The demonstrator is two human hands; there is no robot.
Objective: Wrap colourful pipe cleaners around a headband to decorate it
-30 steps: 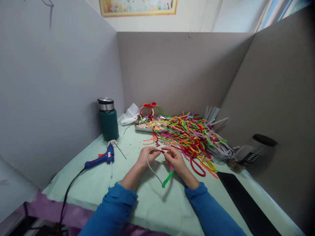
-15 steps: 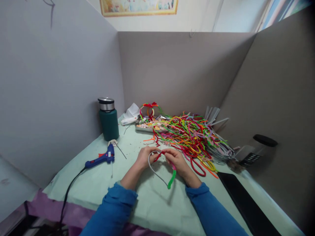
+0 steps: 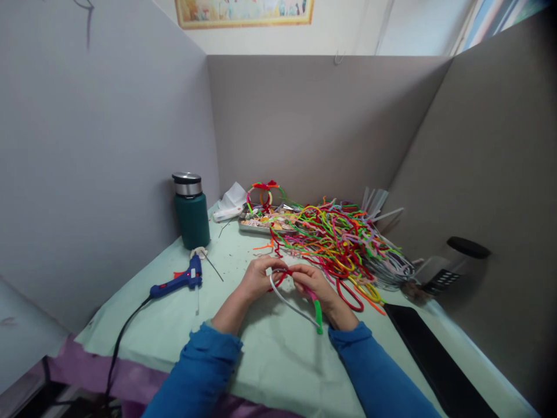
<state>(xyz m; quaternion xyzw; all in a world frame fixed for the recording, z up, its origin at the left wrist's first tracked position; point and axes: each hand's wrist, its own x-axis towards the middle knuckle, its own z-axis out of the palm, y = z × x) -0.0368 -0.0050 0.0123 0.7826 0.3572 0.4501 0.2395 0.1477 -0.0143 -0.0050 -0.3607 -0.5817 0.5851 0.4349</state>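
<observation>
A thin grey-white headband (image 3: 292, 304) hangs as a loop between my hands, its right side wrapped in pink and green fuzzy stem. My left hand (image 3: 256, 281) pinches a red pipe cleaner (image 3: 282, 278) near the top of the loop. Close beside it, my right hand (image 3: 315, 285) grips the wrapped band and the red piece between thumb and fingers. The green wrapped part (image 3: 319, 316) points down below my right hand. Where exactly the red stem winds is partly hidden by my fingertips.
Behind my hands lie a heap of coloured pipe cleaners (image 3: 343, 232) and a metal tray (image 3: 261, 229). Leftward are a glue gun (image 3: 178, 283) and green bottle (image 3: 192, 215). A black slab (image 3: 435, 354) and a jar (image 3: 456, 264) are right.
The loop has turned, its lower green end swinging to the right, closer to my right hand. Both hands keep nearly the same place and hold.
</observation>
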